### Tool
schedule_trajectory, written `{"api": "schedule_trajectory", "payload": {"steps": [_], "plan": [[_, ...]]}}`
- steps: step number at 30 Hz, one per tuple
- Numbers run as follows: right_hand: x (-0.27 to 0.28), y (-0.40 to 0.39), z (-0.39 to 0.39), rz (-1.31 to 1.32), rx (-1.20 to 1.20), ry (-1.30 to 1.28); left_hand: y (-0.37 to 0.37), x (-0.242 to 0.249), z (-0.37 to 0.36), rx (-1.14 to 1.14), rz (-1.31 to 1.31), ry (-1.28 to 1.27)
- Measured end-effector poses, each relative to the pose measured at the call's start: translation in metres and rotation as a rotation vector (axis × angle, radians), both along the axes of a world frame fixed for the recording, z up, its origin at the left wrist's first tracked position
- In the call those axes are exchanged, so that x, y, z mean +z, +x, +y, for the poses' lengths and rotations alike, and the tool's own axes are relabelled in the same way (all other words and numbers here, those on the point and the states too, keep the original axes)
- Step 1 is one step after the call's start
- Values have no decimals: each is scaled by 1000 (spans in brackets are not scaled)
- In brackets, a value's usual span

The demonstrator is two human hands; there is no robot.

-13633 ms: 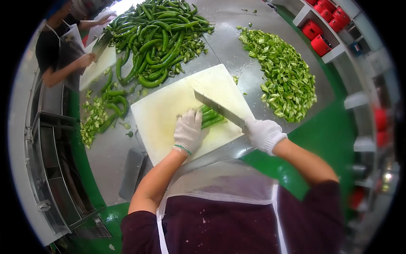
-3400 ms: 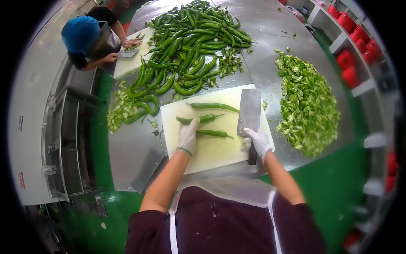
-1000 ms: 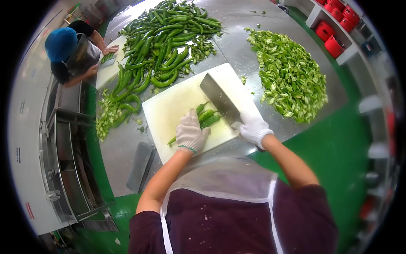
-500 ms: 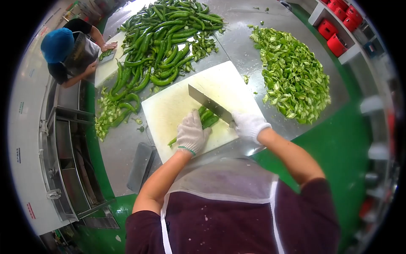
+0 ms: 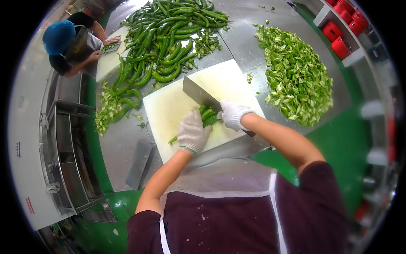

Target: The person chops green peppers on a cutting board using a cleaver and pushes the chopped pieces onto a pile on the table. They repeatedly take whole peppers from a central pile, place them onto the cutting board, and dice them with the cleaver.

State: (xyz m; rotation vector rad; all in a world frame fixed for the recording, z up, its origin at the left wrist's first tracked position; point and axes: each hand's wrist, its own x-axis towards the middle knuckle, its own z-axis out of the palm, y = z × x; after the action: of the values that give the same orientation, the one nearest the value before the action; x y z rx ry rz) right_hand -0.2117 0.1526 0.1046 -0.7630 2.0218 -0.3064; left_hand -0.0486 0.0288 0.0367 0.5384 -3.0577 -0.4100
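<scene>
My gloved right hand (image 5: 233, 114) grips a cleaver (image 5: 198, 91) by its handle. The wide steel blade slants across the white cutting board (image 5: 164, 109), pointing up and left, with its lower part right at a small bunch of green chili peppers (image 5: 209, 120). My left hand (image 5: 191, 130), also in a white knit glove, presses down on that bunch, fingers together over the peppers. A thin pepper end sticks out on the left of this hand, and the palm hides the middle of the bunch.
Whole green peppers (image 5: 167, 42) are heaped beyond the board. Chopped pepper pieces (image 5: 298, 76) form a large pile at right; a smaller heap (image 5: 105, 111) lies left. A grey rectangular block (image 5: 139, 163) sits near the front edge. Across the table, a co-worker (image 5: 78, 42) works at another board.
My right hand and the cleaver have shifted left, bringing the blade closer to my left hand. The left hand stays on the peppers.
</scene>
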Motion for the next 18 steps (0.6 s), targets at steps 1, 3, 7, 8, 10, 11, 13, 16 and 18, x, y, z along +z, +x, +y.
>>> {"api": "schedule_trajectory", "payload": {"steps": [1,3,7,8,10,11,13,16,18], "plan": [[5,0,-1,-54,-48,1,3,-1,-1,-28,35,-18],[11,-2,3,116,37,-64,10,-5,-1,-81,115,-49],[40,-13,24,143,12,-108,47,-4,-6,-37,113,16],[54,-20,30,172,112,-57,58,-5,-9,-24,112,12],[50,-34,52,54,107,-66,80,-9,-15,-19,121,-63],[31,-49,64,181,277,-67,89,-9,-15,-30,122,-68],[30,-64,75,119,310,133,99,-6,-18,-53,132,-85],[-5,-117,66,72,412,172,100,-5,-22,-86,176,-84],[22,-118,25,439,572,195,98,-6,-24,-98,191,-68]]}}
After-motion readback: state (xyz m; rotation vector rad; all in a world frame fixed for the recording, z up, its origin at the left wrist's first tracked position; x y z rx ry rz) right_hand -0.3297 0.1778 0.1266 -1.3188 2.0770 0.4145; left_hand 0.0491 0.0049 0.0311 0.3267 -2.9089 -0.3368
